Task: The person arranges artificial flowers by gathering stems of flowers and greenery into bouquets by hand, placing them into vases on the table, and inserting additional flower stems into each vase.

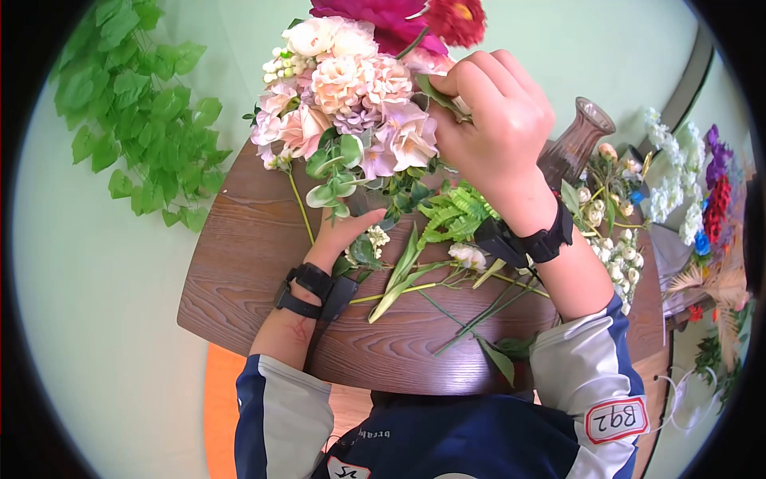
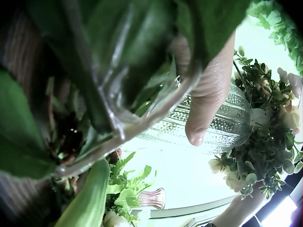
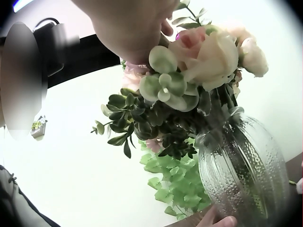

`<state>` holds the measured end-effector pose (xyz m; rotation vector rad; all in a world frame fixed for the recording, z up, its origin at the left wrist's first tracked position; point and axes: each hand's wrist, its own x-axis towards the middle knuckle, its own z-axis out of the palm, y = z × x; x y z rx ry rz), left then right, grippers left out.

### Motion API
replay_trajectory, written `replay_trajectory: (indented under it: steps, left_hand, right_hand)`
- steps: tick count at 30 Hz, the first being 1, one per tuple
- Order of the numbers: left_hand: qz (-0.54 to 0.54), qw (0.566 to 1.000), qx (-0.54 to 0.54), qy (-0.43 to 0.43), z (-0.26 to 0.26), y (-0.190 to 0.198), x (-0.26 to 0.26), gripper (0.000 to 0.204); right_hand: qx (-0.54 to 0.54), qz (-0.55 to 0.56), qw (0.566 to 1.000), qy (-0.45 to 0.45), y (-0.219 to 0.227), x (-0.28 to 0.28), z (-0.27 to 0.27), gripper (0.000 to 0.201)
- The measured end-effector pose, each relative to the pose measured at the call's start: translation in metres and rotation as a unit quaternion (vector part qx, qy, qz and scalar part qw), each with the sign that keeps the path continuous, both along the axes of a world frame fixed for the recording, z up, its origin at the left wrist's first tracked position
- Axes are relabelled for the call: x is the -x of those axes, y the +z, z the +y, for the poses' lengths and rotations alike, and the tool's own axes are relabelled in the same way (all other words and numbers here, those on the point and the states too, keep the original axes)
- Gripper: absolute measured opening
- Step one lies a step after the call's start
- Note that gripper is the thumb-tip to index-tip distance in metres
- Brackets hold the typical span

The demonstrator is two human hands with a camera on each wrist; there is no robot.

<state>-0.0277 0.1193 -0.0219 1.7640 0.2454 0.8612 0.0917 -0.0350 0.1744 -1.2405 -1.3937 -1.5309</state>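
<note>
A ribbed clear glass vase holds a bouquet of pink, peach and lilac flowers with green leaves. My left hand grips the vase low down, its thumb lying across the glass; the blooms hide most of the vase in the head view. At the bouquet's right side, my right hand has curled fingers pinching a green leafy piece. A large magenta flower and a red flower stand at the bouquet's far side.
Loose stems, a green fern and white flowers lie on the brown wooden table. A second, pinkish glass vase stands at the right, near more flowers. Leafy vines hang at left.
</note>
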Motion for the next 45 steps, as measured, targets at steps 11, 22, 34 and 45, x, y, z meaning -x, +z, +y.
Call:
replay_trajectory:
  steps: [11, 22, 34, 45]
  left_hand:
    - [0.035, 0.997, -0.063, 0.02, 0.016, -0.025, -0.006, 0.071]
    - [0.048, 0.997, -0.045, 0.028, 0.017, -0.03, -0.006, 0.075]
    - [0.052, 0.996, -0.066, 0.03, 0.019, -0.03, -0.007, 0.072]
    - [0.088, 0.992, -0.085, 0.029, 0.025, -0.029, 0.002, 0.084]
  right_hand:
    - [0.009, -0.029, 1.0, 0.001, -0.004, -0.002, 0.004, 0.023]
    - [0.033, -0.049, 0.998, 0.013, -0.007, 0.014, -0.015, 0.025]
    - [0.054, 0.048, 0.996, 0.052, 0.019, 0.021, -0.046, 0.031]
    - [0.12, 0.018, 0.992, 0.044, 0.02, 0.005, -0.011, 0.008]
